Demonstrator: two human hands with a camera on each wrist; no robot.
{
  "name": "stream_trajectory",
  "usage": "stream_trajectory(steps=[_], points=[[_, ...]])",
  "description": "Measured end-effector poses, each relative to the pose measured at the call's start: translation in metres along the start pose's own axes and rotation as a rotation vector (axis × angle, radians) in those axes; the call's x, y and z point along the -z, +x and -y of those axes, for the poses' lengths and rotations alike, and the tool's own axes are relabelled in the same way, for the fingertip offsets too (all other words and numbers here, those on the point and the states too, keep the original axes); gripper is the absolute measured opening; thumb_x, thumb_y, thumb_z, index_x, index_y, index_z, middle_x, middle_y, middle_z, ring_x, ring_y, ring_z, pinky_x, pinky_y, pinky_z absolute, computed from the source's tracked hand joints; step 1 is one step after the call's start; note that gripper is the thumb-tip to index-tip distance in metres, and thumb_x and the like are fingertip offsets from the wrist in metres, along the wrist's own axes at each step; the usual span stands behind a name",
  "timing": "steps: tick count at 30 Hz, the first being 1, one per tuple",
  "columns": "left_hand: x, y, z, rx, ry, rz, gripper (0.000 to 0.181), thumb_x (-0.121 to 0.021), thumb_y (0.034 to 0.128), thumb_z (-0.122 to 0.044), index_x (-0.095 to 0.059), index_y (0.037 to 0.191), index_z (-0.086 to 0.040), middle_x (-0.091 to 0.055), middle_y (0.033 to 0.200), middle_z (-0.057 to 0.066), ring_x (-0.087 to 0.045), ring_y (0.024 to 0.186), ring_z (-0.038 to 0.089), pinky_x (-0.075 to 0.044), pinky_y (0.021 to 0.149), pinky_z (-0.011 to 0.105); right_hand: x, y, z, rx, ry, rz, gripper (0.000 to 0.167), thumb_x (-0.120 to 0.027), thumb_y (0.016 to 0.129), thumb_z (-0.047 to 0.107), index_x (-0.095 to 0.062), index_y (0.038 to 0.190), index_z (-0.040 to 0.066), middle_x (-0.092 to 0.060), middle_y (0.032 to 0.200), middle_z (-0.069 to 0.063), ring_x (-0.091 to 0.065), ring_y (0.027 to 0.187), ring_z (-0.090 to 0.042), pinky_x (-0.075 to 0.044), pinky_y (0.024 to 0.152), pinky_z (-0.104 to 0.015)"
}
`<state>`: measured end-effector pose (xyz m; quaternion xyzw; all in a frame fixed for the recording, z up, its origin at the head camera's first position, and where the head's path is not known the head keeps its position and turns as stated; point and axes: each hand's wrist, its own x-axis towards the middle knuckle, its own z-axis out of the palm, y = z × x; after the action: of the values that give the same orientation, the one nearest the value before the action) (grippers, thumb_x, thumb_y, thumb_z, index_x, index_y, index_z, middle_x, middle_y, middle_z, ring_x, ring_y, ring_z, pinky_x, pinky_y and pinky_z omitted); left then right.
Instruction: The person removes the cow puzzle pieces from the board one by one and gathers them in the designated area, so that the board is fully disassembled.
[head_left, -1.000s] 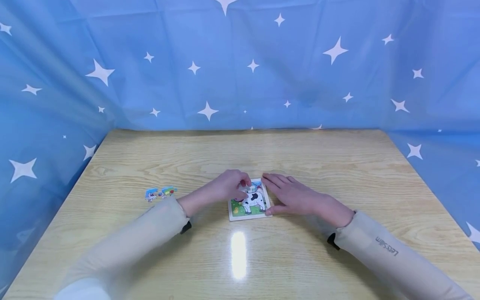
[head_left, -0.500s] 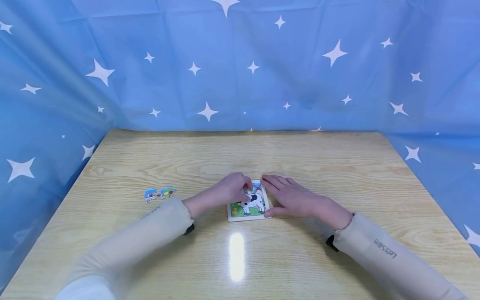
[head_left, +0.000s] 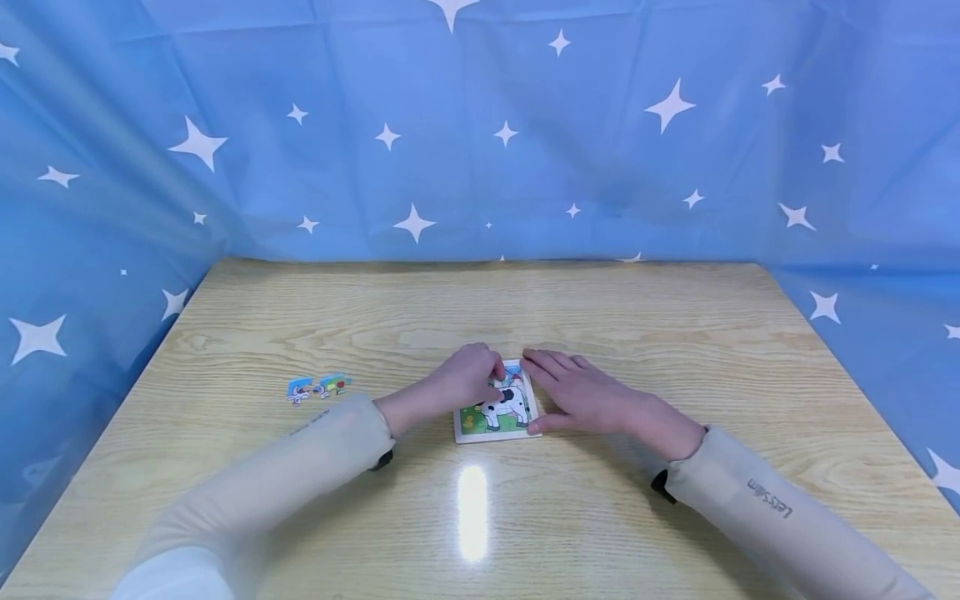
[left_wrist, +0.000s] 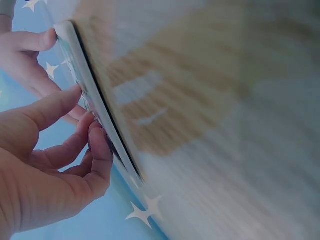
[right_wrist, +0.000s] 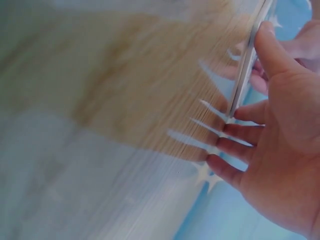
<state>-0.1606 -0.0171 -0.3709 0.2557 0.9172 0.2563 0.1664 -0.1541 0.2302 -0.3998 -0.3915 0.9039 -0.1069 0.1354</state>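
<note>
Presently, both hands are at a small puzzle board (head_left: 511,406), which lies flat near the middle of the counter (head_left: 637,308), with a pale frame around its picture. On it one can see a white cow with black spots, green grass under its feet and a little yellow figure in the near left corner. The far left part of the board is hidden by the left hand (head_left: 471,375).

This hand reaches over the picture with bent fingers, and in the left wrist view the thumb and the fingertips touch the face of the board, with a gap between them. Whether they pinch a piece, I cannot tell.

The right hand (head_left: 577,396) is open and is placed at the right side of the board. Its thumb rests on the near right corner, while its fingers, rather straight, reach to the far right corner.

Well apart from the board, on the left, two loose puzzle pieces (head_left: 332,384) lie side by side on the counter. Both arms wear light sleeves (head_left: 780,504), and behind the counter hangs a blue curtain (head_left: 450,179) with white stars.
</note>
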Motion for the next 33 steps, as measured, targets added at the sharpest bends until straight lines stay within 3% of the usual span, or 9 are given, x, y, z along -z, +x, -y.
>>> stream_trajectory(steps=[2, 11, 20, 28, 33], points=[[-0.001, 0.0, 0.0, 0.002, -0.004, -0.011, 0.015, -0.087, 0.0951, -0.005, -0.076, 0.103, 0.0, -0.063, 0.101, 0.007, -0.054, 0.098, 0.022, -0.049, 0.091, 0.035, 0.011, -0.003, 0.013, -0.001, 0.005, 0.006, 0.103, -0.057, 0.106, 0.071, -0.031, 0.17, -0.005, -0.029, 0.175, -0.029, -0.029, 0.16, -0.051, -0.03, 0.121, -0.076], [-0.003, 0.0, -0.002, 0.042, 0.015, -0.031, 0.018, -0.09, 0.0931, -0.009, -0.073, 0.09, -0.007, -0.06, 0.134, 0.018, -0.048, 0.122, 0.032, -0.046, 0.109, 0.043, 0.014, -0.004, 0.018, -0.011, -0.035, 0.003, 0.103, -0.063, 0.106, 0.066, -0.032, 0.167, -0.011, -0.029, 0.175, -0.029, -0.03, 0.16, -0.05, -0.032, 0.122, -0.072], [-0.004, 0.001, -0.003, 0.051, 0.048, -0.012, 0.018, -0.09, 0.0937, -0.01, -0.073, 0.093, -0.007, -0.061, 0.13, 0.015, -0.049, 0.12, 0.03, -0.048, 0.107, 0.041, 0.015, -0.002, 0.024, -0.047, -0.035, 0.005, 0.093, -0.076, 0.103, 0.05, -0.037, 0.164, -0.009, -0.034, 0.172, -0.031, -0.035, 0.158, -0.049, -0.035, 0.122, -0.07], [-0.004, 0.002, -0.004, 0.043, 0.061, 0.002, 0.014, -0.088, 0.0954, -0.01, -0.076, 0.1, -0.003, -0.066, 0.116, 0.013, -0.051, 0.109, 0.028, -0.047, 0.099, 0.038, 0.016, -0.005, 0.024, 0.04, 0.002, -0.045, 0.05, -0.077, 0.103, 0.043, -0.051, 0.136, 0.015, -0.037, 0.166, -0.035, -0.039, 0.152, -0.055, -0.039, 0.114, -0.075], [-0.003, 0.004, -0.002, 0.041, 0.028, 0.008, 0.019, -0.089, 0.0936, -0.007, -0.075, 0.106, -0.002, -0.067, 0.114, 0.012, -0.054, 0.11, 0.029, -0.047, 0.1, 0.04, 0.015, -0.006, 0.023, 0.055, 0.008, -0.039, 0.042, -0.075, 0.104, 0.042, -0.052, 0.132, 0.019, -0.036, 0.166, -0.036, -0.038, 0.153, -0.055, -0.039, 0.113, -0.076]])
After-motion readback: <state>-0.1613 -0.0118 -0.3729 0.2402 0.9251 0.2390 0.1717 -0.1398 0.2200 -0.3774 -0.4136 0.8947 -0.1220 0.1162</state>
